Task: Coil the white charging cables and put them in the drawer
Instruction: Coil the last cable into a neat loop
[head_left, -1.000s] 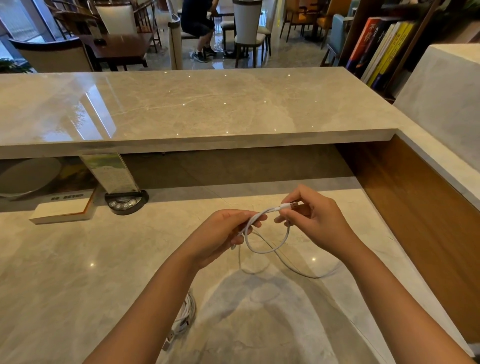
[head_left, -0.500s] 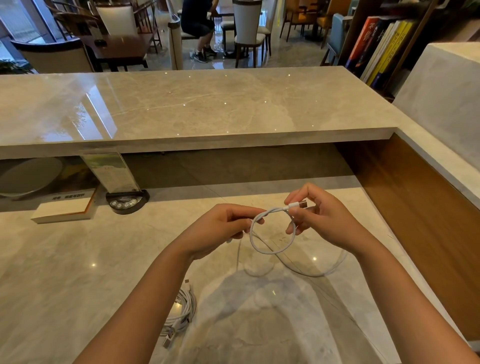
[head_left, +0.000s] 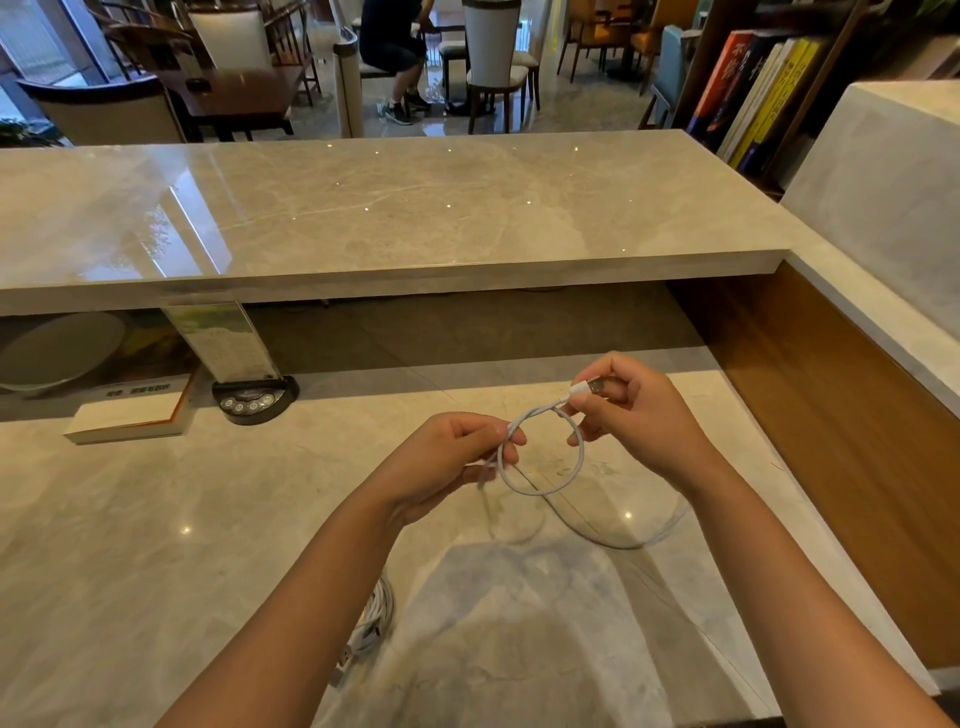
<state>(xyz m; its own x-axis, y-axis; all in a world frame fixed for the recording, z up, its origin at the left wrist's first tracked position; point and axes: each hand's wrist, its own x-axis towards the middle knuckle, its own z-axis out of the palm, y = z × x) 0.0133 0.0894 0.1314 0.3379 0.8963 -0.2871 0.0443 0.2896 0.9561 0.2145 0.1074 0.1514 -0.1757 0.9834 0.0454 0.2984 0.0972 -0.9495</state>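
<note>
Above the marble counter (head_left: 156, 519), right hand (head_left: 639, 415) pinching cable plug (head_left: 589, 387), left hand (head_left: 447, 457) gripping white cable (head_left: 540, 488) loop.

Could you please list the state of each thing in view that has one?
White charging cable: one loop formed, rest trailing loose on the counter.
USB plug: pinched by right hand.
Left hand: gripping the loop's crossing.
Second white cable bundle: coiled, lying on the counter.
Book: closed, lying flat.

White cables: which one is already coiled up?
The bundled cable lying on the counter beside the left forearm. The other cable, held by both hands, has one loop and a loose trailing tail.
</note>
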